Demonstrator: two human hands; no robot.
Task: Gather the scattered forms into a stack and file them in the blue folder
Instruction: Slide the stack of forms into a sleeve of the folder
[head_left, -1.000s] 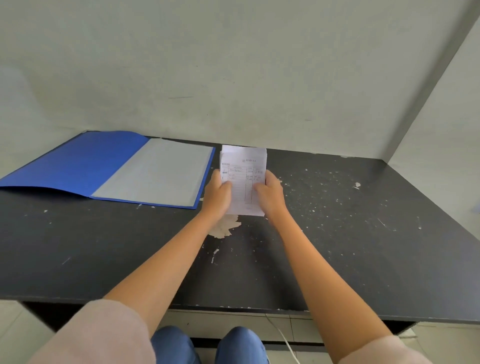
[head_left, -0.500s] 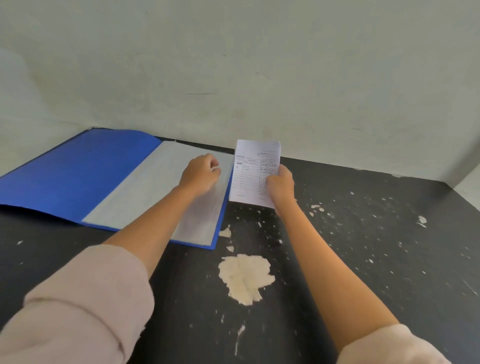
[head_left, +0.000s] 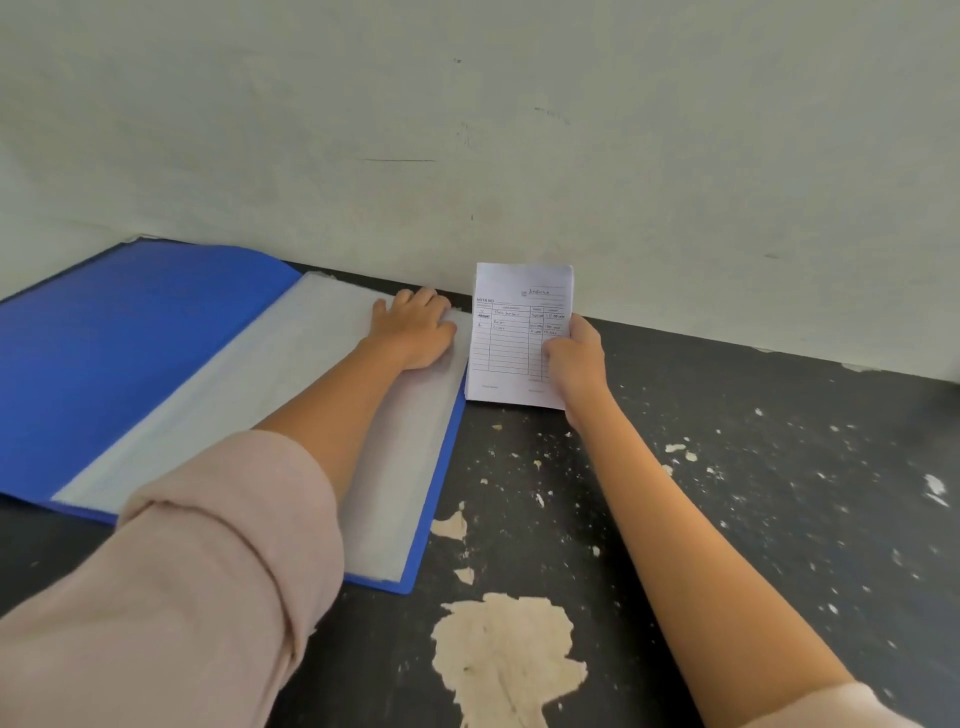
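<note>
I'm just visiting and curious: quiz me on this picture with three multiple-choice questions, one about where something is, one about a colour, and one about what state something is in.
1. Where does the left hand rest?
A. On the folder's clear page
B. On the bare table
C. On the wall

2. What colour is the folder's cover?
A. Red
B. Blue
C. Green

3. How are the forms right now?
A. Scattered over the table
B. Filed inside the folder
C. Held as a stack by the right hand

Answers:
1 A: the left hand lies on the clear page near its far right corner.
2 B: the opened cover is plainly blue.
3 C: the right hand grips the stack just right of the folder.
</note>
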